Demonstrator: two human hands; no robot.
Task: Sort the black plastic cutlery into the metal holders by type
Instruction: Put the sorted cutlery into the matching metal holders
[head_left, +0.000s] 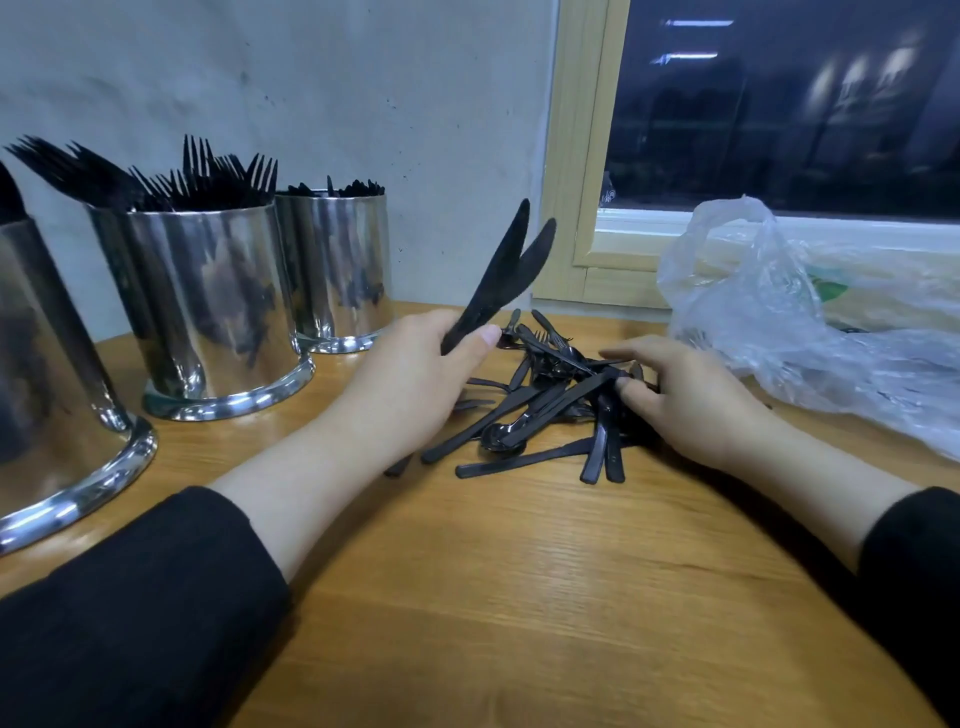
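The wooden table (519, 597) carries everything. Along its left edge stand three metal holders: the nearest holder (57, 405) is cut off by the frame and its contents are mostly out of view, perhaps knives; the middle holder (208, 312) is crowded with forks, tines up; the far holder (337, 270), towards the back edge by the wall, is filled nearly to its rim, with what I cannot tell. So much of the sorting looks done.

At the right edge lies a crumpled plastic bag (779, 322). A mixed pile of cutlery (545, 410) remains unsorted mid-table, near the back edge: that is what is left.

The left hand (410, 384) grips two knives (504, 275), blades raised, not yet dropped in a holder. The right hand (680, 395) rests on the pile, fingers curled onto a piece.
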